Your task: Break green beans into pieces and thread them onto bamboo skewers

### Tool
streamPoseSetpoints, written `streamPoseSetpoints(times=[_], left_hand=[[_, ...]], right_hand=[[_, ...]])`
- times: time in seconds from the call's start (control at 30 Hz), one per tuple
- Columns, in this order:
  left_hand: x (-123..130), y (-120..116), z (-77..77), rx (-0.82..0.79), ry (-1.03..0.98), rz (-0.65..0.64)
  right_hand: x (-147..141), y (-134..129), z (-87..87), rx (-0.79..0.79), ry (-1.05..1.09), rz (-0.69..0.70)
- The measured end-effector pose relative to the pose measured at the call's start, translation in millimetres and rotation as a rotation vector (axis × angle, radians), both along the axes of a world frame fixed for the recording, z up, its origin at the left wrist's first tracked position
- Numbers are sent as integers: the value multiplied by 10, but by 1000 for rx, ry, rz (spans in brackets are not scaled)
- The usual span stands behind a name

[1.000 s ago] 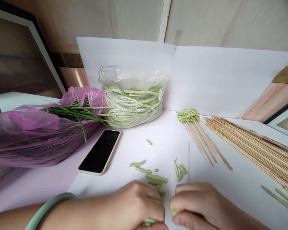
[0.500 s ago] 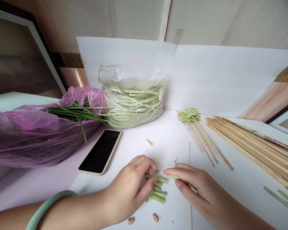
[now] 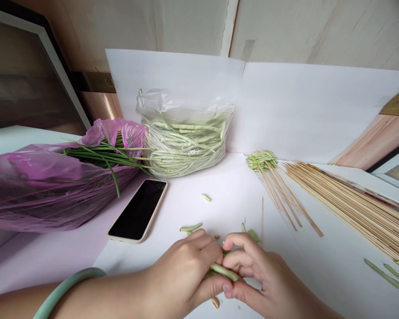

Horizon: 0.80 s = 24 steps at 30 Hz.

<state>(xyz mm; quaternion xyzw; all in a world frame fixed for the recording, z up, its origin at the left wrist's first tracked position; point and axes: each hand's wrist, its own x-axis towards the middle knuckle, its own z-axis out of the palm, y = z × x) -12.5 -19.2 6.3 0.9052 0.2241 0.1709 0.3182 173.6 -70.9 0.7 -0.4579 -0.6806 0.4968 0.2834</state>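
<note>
Low in the middle of the head view, my left hand (image 3: 194,270) and my right hand (image 3: 252,274) meet around green bean pieces (image 3: 225,271). Fingers of both hands are closed on them, thumbs nearly touching. A green bangle (image 3: 69,288) circles my left wrist. Behind my left hand lies a cut bean piece (image 3: 190,228); more pieces (image 3: 252,235) lie behind my right hand. Beside them a thin wooden skewer (image 3: 262,221) runs partly under my right hand. A brown bean seed (image 3: 215,302) sits just in front of the hands.
A phone (image 3: 138,212) lies left, near a purple bag (image 3: 63,190) of green stalks. Behind stands a clear bag (image 3: 189,141) of long beans. To the right are skewered beans (image 3: 262,160), a pile of skewers (image 3: 349,195) and loose bean pieces (image 3: 385,275).
My right hand has moved left to meet my left hand, which shifted slightly forward and right. The bean pieces between them are now gripped by both hands. Pieces behind the hands have come into view.
</note>
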Motion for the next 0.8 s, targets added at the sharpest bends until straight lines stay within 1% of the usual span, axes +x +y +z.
streamPoseSetpoints(times=[0.03,0.1,0.17,0.23,0.33,0.4,0.53,0.6,0.63,0.7,0.73,0.8], left_hand=[[-1,-5,1,23,5,-22],[-6,-11,3,68,-10,-40],[-13,-12,1,120,-54,-30],[-18,-10,-6,173,-95,-6],[-19,-9,-14,204,-103,13],[-17,-12,-10,177,-86,-8],[-13,-13,13,36,-78,-94],[-6,-11,25,-9,-53,-143],[-1,-11,31,-8,-33,-174],[14,-12,50,36,12,-236],[24,-14,65,66,29,-256],[45,-22,110,113,59,-306]], right_hand=[[-3,-5,8,11,-10,-10],[4,-12,17,83,-79,-39],[28,-15,13,202,-201,-55],[53,-18,3,333,-305,-40],[69,-23,-7,495,-351,-7],[58,-25,-15,558,-354,-7],[15,-27,-74,664,-370,-12],[-1,-35,-113,771,-430,-17],[-5,-45,-125,840,-488,-4],[-1,-75,-124,944,-637,72],[6,-95,-111,965,-707,124],[30,-142,-74,943,-786,235]])
